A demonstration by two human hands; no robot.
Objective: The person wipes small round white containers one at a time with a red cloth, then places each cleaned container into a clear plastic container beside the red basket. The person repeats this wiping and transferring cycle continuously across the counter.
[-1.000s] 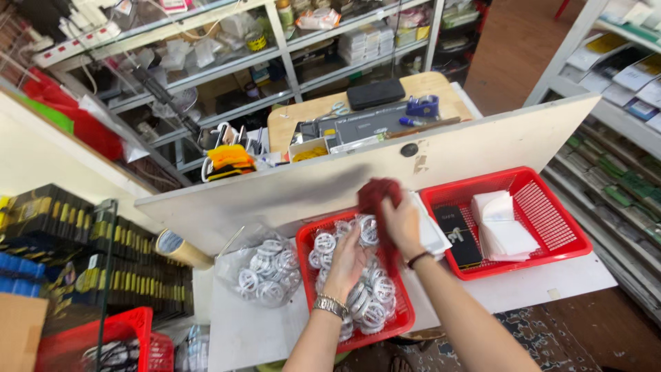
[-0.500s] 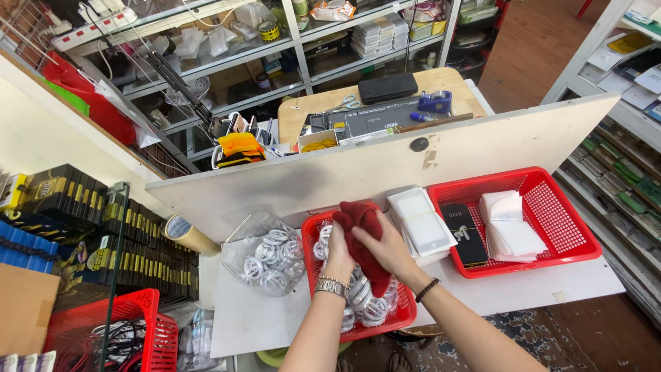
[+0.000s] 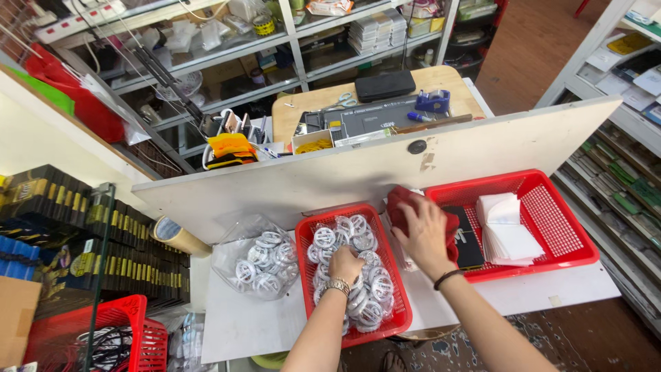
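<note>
I see a white desk [image 3: 248, 324] with a tall white board [image 3: 358, 172] standing along its back edge. On the right sits a large red basket [image 3: 558, 213] holding a stack of white sheets [image 3: 506, 231] and a flat black pouch [image 3: 467, 238]. Just left of it, a smaller red basket [image 3: 399, 317] is packed with coiled white cables in clear wrappers [image 3: 368, 289]. Left of that, touching the desk, lies a clear plastic bag [image 3: 251, 258] full of the same coils, and a roll of tape [image 3: 172, 235] leans near the board.

Right hand [image 3: 425, 231] is spread over a dark red cloth [image 3: 406, 207], fingers curled down and gripping it; the cloth sits between the two baskets, overlapping the big basket's left rim. A dark band circles that wrist.

Left hand [image 3: 344, 265], with a metal watch on the wrist, is down in the small basket, fingers bunched narrow into the coils; I cannot tell whether they actually hold one.

Behind the board: a wooden table [image 3: 385, 83] with a black case, blue tape dispenser [image 3: 432, 101] and scissors. Metal shelves beyond, another red basket [image 3: 103, 337] lower left.
</note>
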